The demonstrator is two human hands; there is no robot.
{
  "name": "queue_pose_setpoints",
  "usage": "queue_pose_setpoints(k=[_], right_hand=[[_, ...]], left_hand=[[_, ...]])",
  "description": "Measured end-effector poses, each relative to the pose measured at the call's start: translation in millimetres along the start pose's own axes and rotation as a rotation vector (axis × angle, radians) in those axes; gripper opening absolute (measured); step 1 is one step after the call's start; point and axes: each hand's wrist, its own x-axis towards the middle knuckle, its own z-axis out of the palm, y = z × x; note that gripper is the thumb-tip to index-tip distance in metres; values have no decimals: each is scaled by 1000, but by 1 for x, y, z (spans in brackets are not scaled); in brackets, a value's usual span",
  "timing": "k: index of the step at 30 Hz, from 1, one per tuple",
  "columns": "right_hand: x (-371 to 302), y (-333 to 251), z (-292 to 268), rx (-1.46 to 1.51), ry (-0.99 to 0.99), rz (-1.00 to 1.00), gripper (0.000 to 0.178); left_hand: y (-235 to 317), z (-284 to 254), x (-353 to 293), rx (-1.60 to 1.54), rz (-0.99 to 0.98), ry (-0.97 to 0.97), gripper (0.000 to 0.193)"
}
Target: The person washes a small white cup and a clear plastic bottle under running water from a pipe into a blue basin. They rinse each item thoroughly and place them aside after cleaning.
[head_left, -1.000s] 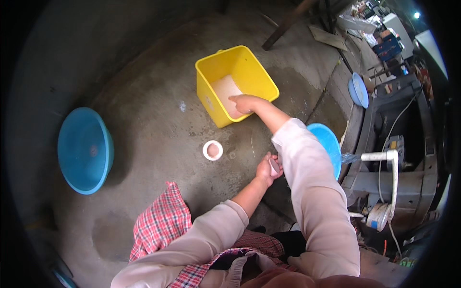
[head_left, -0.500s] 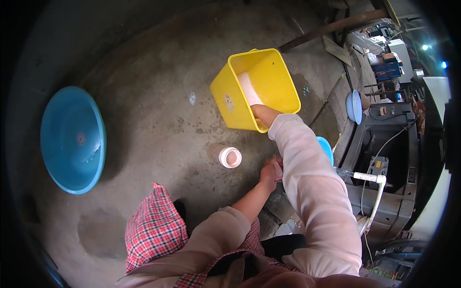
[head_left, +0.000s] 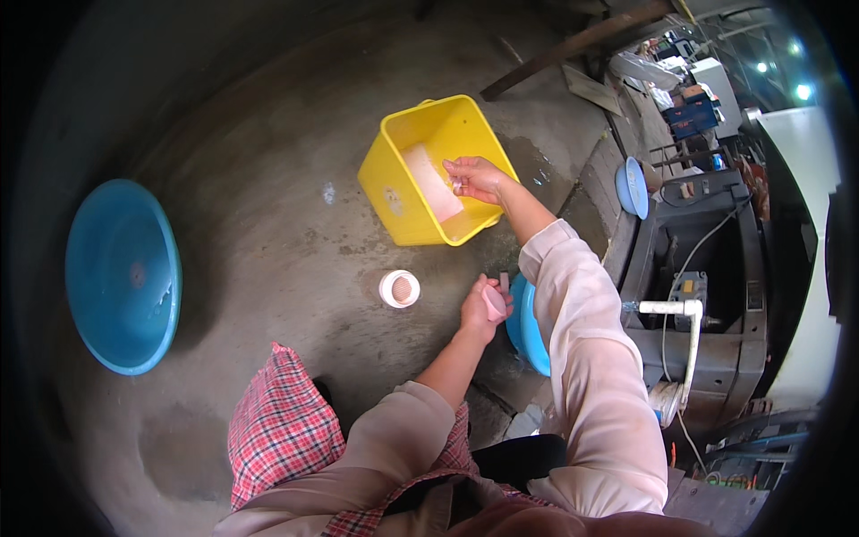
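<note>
A yellow rectangular bucket (head_left: 380,192) stands on the floor ahead, with a pale pink mass (head_left: 434,183) inside; I cannot tell whether it is liquid or solid. My right hand (head_left: 483,179) is over the bucket's opening, its fingers pinched around something small and shiny that I cannot make out. Nearer to me, my left hand (head_left: 479,311) is closed around a pink rounded piece (head_left: 494,304). A white round jar (head_left: 399,288) stands to the left of that hand, its top uncovered and pinkish-brown inside.
A large blue basin (head_left: 116,277) lies at the left. Another blue basin (head_left: 530,327) is partly hidden by my right sleeve. At the right are a smaller blue bowl (head_left: 632,188), a dark machine frame (head_left: 707,259) and white piping (head_left: 684,309). A wooden bar (head_left: 573,49) slants across the back.
My right hand has come up out of the bucket, so its fingers now show. The left hand has turned, bringing the pink piece into view. The whole view has shifted slightly.
</note>
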Motion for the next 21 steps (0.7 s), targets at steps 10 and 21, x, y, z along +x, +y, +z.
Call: queue_pose_setpoints(k=[10, 21], right_hand=[[-222, 103, -6, -375, 231, -663, 29], [-273, 168, 30, -781, 549, -896, 47]], left_hand=[[36, 27, -11, -257, -2, -226, 43], [-15, 34, -46, -8, -49, -560, 41]])
